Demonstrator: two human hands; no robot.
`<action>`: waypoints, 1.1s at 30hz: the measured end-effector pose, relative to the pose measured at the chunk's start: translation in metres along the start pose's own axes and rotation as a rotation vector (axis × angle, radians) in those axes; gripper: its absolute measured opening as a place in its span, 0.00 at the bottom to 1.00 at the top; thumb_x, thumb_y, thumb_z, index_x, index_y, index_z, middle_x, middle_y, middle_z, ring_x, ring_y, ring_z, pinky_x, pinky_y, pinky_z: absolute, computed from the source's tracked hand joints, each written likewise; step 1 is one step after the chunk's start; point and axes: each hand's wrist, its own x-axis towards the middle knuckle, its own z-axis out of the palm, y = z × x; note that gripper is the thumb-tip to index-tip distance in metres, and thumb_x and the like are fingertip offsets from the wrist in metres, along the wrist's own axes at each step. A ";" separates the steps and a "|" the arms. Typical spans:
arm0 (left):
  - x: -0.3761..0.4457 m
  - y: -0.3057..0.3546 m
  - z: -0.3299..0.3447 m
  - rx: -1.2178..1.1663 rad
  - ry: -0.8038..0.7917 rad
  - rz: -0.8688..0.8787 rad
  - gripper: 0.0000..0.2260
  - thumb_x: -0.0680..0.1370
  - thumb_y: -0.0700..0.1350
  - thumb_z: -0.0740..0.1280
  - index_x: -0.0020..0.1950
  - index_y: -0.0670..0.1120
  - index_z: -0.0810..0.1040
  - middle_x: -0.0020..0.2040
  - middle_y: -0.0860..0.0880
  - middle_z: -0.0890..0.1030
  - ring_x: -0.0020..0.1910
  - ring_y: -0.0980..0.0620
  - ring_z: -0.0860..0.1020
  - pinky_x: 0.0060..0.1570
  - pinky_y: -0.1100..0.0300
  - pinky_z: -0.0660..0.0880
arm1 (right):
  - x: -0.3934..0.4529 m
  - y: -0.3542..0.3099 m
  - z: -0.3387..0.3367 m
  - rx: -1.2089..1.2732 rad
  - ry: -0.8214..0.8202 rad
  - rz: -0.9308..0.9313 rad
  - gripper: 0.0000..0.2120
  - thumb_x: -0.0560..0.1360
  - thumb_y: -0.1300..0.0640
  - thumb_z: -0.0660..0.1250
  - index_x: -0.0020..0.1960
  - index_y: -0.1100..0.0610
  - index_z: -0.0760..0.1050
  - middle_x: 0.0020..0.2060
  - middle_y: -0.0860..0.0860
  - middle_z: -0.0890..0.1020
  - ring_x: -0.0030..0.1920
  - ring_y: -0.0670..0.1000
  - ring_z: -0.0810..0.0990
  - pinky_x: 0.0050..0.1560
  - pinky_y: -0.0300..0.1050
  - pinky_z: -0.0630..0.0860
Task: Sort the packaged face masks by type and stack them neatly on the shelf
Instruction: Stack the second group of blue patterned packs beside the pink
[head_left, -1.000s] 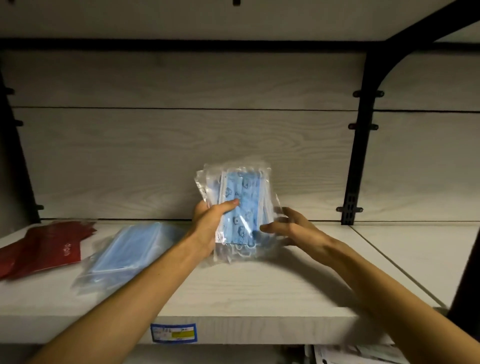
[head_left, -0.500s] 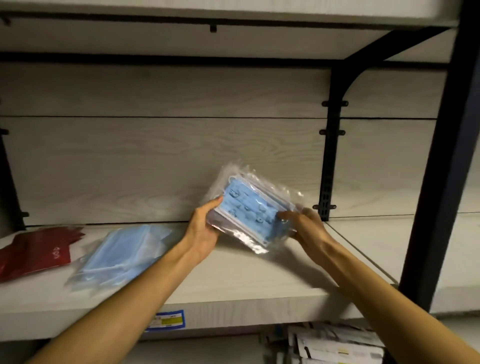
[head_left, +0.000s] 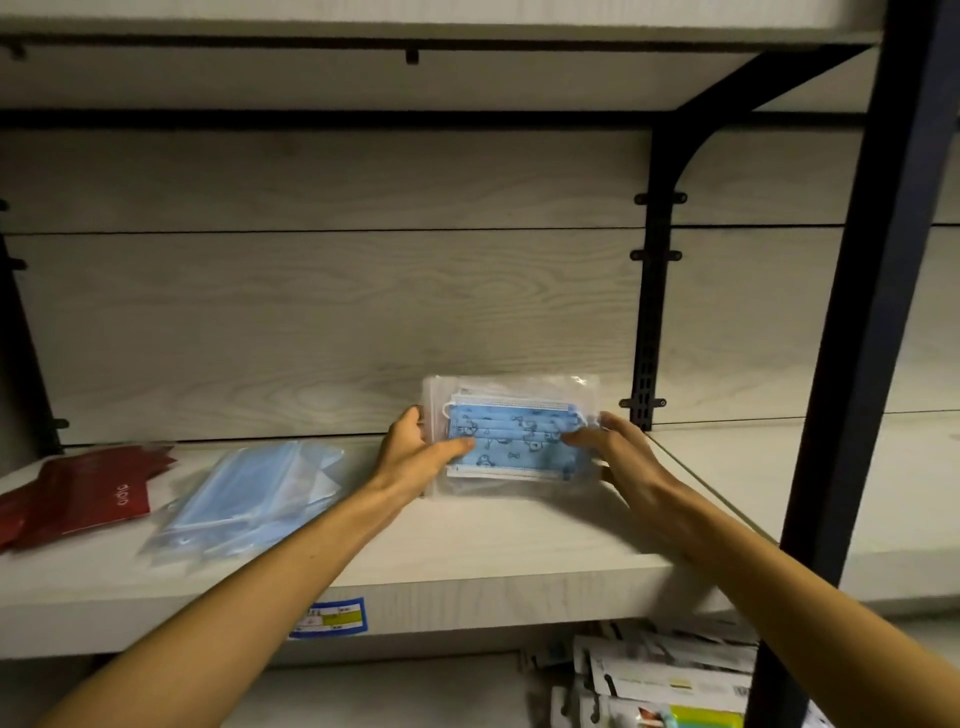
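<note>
I hold a clear bag of blue patterned face masks (head_left: 511, 439) level, long side across, low over the pale wooden shelf (head_left: 467, 540) near its back panel. My left hand (head_left: 415, 452) grips the pack's left end with the thumb on top. My right hand (head_left: 618, 449) grips its right end. To the left on the shelf lies a loose pile of plain light-blue mask packs (head_left: 249, 493). Further left are dark red packs (head_left: 78, 496), partly cut off by the frame edge.
A black bracket upright (head_left: 652, 332) stands just right of the held pack, and a thick black post (head_left: 852, 364) rises in front at right. A blue and yellow price label (head_left: 330, 618) sticks to the shelf's front edge. Several carded packages (head_left: 670, 680) lie on the shelf below.
The pack has turned from upright, through a tilt, to level and has come down close to the shelf. Both hands kept hold of its ends. My view has shifted left and down.
</note>
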 end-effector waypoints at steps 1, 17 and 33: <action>-0.002 -0.002 0.002 0.043 -0.006 0.019 0.18 0.71 0.37 0.77 0.57 0.45 0.76 0.51 0.46 0.85 0.50 0.46 0.85 0.53 0.48 0.82 | 0.000 0.000 -0.001 -0.031 -0.008 0.000 0.12 0.73 0.62 0.72 0.55 0.64 0.77 0.48 0.62 0.86 0.48 0.66 0.84 0.47 0.64 0.83; -0.001 0.007 0.009 -0.143 0.087 0.015 0.14 0.71 0.42 0.77 0.53 0.46 0.77 0.49 0.44 0.84 0.47 0.47 0.83 0.44 0.54 0.81 | 0.001 -0.019 0.014 0.046 0.104 -0.094 0.21 0.71 0.66 0.72 0.63 0.57 0.74 0.53 0.51 0.85 0.48 0.47 0.86 0.38 0.33 0.79; -0.018 0.014 0.002 -0.133 0.020 -0.056 0.10 0.74 0.38 0.72 0.54 0.43 0.78 0.49 0.46 0.85 0.45 0.50 0.83 0.39 0.59 0.79 | -0.007 -0.016 0.014 -0.049 0.163 -0.113 0.32 0.72 0.67 0.71 0.73 0.57 0.66 0.58 0.53 0.81 0.55 0.50 0.83 0.54 0.44 0.80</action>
